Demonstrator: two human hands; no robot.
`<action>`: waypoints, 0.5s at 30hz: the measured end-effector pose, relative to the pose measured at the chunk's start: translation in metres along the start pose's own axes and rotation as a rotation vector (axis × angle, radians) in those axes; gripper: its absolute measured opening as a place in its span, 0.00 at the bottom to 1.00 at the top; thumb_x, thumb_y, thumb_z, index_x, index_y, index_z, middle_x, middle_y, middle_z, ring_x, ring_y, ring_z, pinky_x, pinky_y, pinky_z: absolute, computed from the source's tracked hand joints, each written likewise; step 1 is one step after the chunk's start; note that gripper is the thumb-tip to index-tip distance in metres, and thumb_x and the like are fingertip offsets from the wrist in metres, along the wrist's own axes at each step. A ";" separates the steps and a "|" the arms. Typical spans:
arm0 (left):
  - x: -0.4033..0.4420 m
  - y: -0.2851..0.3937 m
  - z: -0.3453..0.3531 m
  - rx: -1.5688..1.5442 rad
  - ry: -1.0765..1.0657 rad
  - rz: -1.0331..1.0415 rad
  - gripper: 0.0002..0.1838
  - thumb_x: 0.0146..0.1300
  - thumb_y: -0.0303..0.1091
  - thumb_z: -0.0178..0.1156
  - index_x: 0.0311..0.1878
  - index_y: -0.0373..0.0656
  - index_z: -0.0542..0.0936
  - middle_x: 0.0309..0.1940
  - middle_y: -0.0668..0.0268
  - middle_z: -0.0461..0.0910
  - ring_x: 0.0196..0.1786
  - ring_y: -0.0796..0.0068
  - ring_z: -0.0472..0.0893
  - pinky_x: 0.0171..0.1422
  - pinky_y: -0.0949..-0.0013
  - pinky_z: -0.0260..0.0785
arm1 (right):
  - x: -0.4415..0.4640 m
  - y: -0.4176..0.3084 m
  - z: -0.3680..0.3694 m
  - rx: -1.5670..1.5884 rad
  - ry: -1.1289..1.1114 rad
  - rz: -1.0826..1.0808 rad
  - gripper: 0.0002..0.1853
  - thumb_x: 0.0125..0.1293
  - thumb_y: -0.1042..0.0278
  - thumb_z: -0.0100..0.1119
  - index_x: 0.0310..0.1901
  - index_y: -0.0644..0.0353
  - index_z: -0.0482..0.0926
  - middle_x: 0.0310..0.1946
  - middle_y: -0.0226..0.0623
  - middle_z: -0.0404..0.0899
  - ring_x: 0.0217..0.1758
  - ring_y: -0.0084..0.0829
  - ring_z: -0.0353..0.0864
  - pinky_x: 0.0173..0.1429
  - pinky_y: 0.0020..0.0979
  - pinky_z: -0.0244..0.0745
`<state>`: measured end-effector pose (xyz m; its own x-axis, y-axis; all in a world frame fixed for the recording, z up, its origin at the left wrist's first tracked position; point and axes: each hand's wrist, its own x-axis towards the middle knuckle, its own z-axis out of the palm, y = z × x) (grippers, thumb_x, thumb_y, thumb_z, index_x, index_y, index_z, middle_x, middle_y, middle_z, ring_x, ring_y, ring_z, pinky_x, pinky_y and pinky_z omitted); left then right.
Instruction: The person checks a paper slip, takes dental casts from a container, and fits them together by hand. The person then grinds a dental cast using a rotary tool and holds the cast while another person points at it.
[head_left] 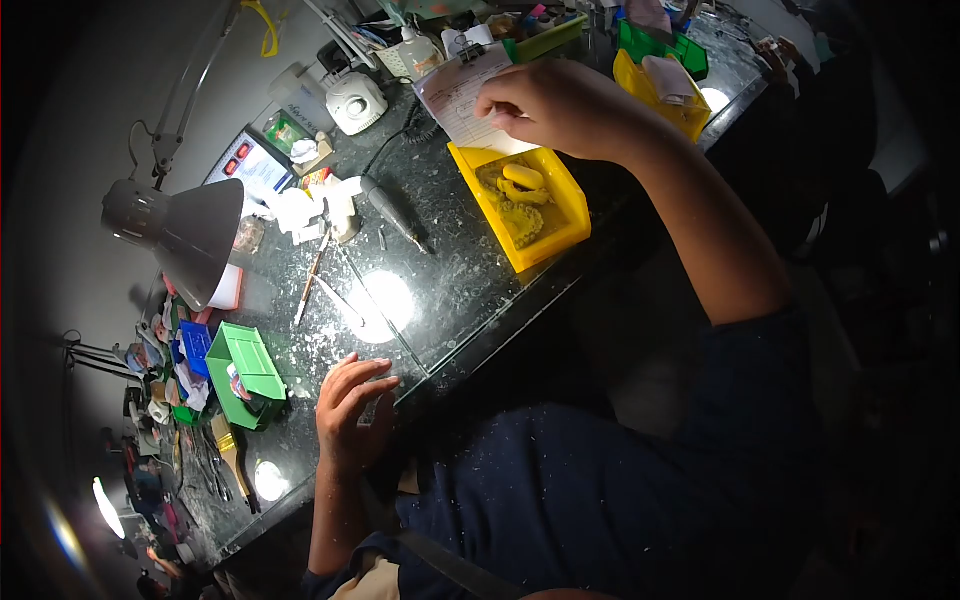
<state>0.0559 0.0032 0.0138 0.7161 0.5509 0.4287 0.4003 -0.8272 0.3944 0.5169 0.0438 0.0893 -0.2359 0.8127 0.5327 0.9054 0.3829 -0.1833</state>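
My right hand (545,105) is over the lower part of a written paper slip (465,95) with a black binder clip on top. Its fingers are curled together; whatever they may hold is hidden. Just below that hand is a yellow bin (572,215) holding yellow pieces, one of them a toothed arch like a dental cast (522,224). My left hand (355,405) hovers by the bench's front edge, fingers bent and slightly apart, with nothing visible in it. A handpiece (393,213) with a cord lies on the bench between the hands.
A grey lamp (180,235) reaches over the dusty dark bench (450,290). Around it are a green bin (245,375), a brush (230,455), thin tools (312,280), a white control box (356,103) and another yellow bin (640,90). People's hands show at the far edges.
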 end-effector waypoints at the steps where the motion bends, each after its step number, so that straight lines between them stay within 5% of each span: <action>1: -0.001 -0.001 -0.001 -0.001 0.006 -0.003 0.14 0.60 0.16 0.72 0.46 0.45 0.90 0.55 0.60 0.91 0.61 0.58 0.90 0.79 0.41 0.75 | -0.005 0.002 -0.002 0.069 0.043 0.016 0.09 0.76 0.66 0.69 0.52 0.59 0.88 0.43 0.41 0.92 0.45 0.37 0.94 0.51 0.38 0.86; 7: 0.000 -0.009 -0.008 -0.018 0.010 0.006 0.14 0.59 0.21 0.74 0.47 0.47 0.91 0.56 0.63 0.91 0.62 0.60 0.89 0.78 0.42 0.74 | -0.040 -0.009 -0.005 0.275 0.172 0.157 0.08 0.75 0.68 0.73 0.48 0.62 0.86 0.40 0.33 0.86 0.41 0.25 0.88 0.49 0.31 0.83; 15: 0.040 -0.016 -0.022 -0.025 0.033 0.094 0.16 0.56 0.17 0.73 0.47 0.47 0.90 0.55 0.62 0.92 0.62 0.59 0.90 0.78 0.41 0.76 | -0.040 -0.032 -0.005 0.079 0.154 0.216 0.07 0.68 0.69 0.75 0.41 0.59 0.86 0.36 0.35 0.84 0.42 0.37 0.89 0.50 0.40 0.83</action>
<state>0.0657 0.0408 0.0430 0.7304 0.4748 0.4909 0.3178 -0.8725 0.3711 0.4987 -0.0034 0.0777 0.0212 0.8051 0.5927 0.8972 0.2462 -0.3667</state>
